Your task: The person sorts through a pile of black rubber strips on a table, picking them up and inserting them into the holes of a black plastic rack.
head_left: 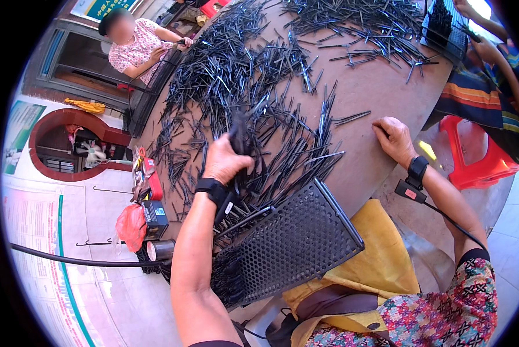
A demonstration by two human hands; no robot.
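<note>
My left hand is closed around a bunch of thin black sticks, blurred by motion, over the near side of a spread pile. Loose black sticks of the same sort lie tangled across the brown table. Just nearer than that hand, a black perforated plastic tray sits tilted at the table's front edge, with dark sticks bundled at its left end. My right hand rests on the table's right edge, its fingers curled in and nothing seen in them. Both wrists wear black bands.
Across the table at left, a person handles a black rack. At far right, another person's hands work by a tray of sticks, near a red plastic stool. A small box and a red plastic bag stand along the left edge.
</note>
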